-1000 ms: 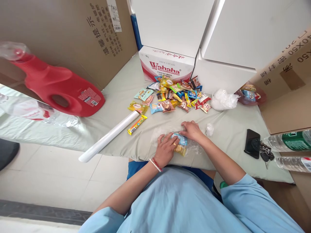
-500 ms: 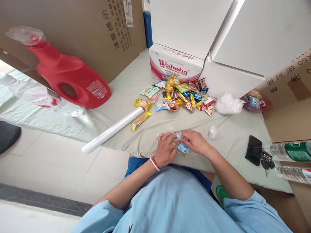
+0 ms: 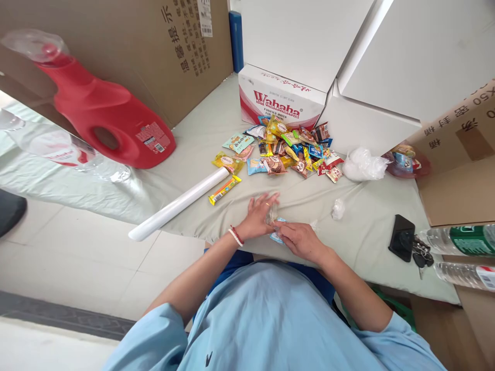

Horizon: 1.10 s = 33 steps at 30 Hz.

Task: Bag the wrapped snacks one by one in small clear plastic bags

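— While you lean over the tabletop [image 3: 367, 221], where do your hands sit?

— Both are at the near edge, right in front of you. Your left hand [image 3: 258, 215] lies flat with the fingers spread, palm down on the cloth. Your right hand [image 3: 298, 240] is curled and pinches the blue snack packet in clear film [image 3: 277, 231], pressing it down.

— Which way does the packet lie from each hand?

— It sits between them, touching both. It is under your right fingertips and just beside the heel of your left hand. Your right hand is the nearer one. Most of the packet is covered, so you cannot tell its long axis for sure.

— What lies around it?

— The roll of clear film [image 3: 178, 205] runs slantwise to your left, from the near edge up toward the snack pile [image 3: 288, 149]. A long yellow candy bar [image 3: 224, 190] lies just beside its far end. A crumpled bit of film [image 3: 337, 208] rests to your right, and the phone with keys [image 3: 404, 237] lies well apart, further right.
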Each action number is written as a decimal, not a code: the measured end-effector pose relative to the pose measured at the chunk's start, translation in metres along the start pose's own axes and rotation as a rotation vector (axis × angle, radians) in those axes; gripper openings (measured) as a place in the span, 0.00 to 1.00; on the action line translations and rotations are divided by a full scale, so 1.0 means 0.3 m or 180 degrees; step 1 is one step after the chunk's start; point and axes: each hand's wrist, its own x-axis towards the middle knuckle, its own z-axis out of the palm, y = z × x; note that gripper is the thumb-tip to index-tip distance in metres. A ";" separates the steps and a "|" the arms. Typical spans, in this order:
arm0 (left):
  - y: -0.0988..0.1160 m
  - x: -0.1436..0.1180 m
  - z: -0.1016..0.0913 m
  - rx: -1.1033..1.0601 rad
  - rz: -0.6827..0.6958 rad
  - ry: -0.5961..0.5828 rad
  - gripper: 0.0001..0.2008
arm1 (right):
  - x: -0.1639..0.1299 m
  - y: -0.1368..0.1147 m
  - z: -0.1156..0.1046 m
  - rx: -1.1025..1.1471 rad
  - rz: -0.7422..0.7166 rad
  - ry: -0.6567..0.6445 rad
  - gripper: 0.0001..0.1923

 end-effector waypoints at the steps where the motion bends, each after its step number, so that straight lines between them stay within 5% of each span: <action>1: -0.012 0.010 -0.031 -0.0102 0.0211 -0.0267 0.49 | -0.002 0.000 0.003 -0.0084 -0.0016 -0.0037 0.11; 4: -0.037 0.028 -0.102 -0.0396 0.0596 -0.0569 0.36 | -0.006 0.004 0.016 -0.0318 0.0035 -0.0090 0.14; 7: -0.046 0.015 -0.121 -0.0426 0.0729 -0.0233 0.11 | -0.010 0.011 0.042 -0.0468 0.0019 0.0212 0.18; 12: -0.054 -0.080 -0.093 0.0210 0.1146 0.0112 0.13 | -0.047 0.011 0.088 -0.0736 0.0276 0.0893 0.23; 16: -0.060 -0.166 -0.083 0.0640 0.1387 -0.0119 0.11 | -0.091 -0.021 0.076 -0.0904 0.0130 0.0434 0.19; 19: -0.057 -0.197 -0.060 0.0503 0.0898 0.0023 0.09 | -0.120 -0.045 0.050 -0.0751 -0.0042 0.0070 0.18; 22: -0.044 -0.198 -0.016 0.0478 -0.0025 0.0737 0.10 | -0.136 -0.044 0.039 -0.0417 0.0016 0.0052 0.15; 24: -0.032 -0.196 0.003 0.0626 -0.0446 0.1014 0.20 | -0.135 -0.032 0.043 -0.0219 0.0070 0.0144 0.16; 28: 0.009 -0.223 -0.023 0.0775 -0.0759 0.0977 0.09 | -0.105 -0.007 0.054 -0.0104 0.0274 0.0294 0.18; 33: 0.133 -0.231 -0.045 -0.0344 -0.0793 0.1069 0.04 | -0.046 -0.005 0.058 -0.0178 0.0403 0.0221 0.16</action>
